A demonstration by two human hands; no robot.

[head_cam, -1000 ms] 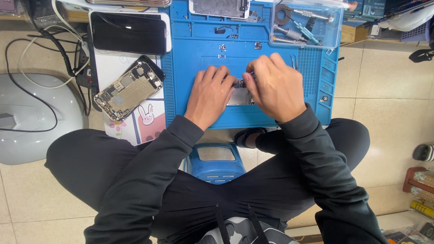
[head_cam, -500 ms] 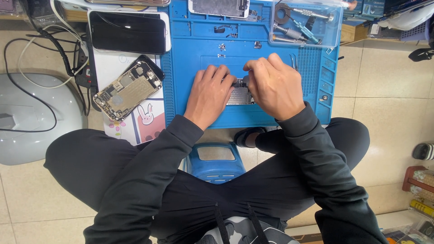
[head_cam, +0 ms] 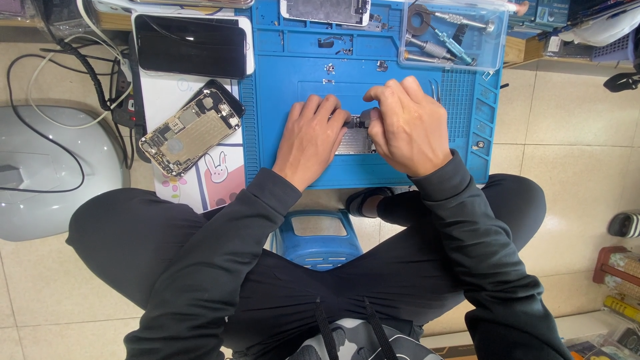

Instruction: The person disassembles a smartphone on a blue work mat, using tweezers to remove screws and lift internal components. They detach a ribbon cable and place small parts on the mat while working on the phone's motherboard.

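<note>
My left hand [head_cam: 311,137] and my right hand [head_cam: 405,125] rest together on a blue work mat [head_cam: 280,160]. Between them lies a small flat grey phone part [head_cam: 355,140], mostly hidden under the fingers. Fingers of both hands pinch or press its upper edge. Whether either hand also holds a tool is hidden. Black sleeves cover both arms down to the wrists.
An opened phone body [head_cam: 191,132] lies on a white sheet left of the mat, with a dark-screened tablet [head_cam: 192,45] above it. A clear tray of tools [head_cam: 453,33] sits at the mat's upper right. Cables [head_cam: 80,73] and a grey device [head_cam: 40,167] lie left. A blue stool [head_cam: 319,237] shows below.
Both hands stay on the grey part; the fingers have shifted only slightly at its upper edge.
</note>
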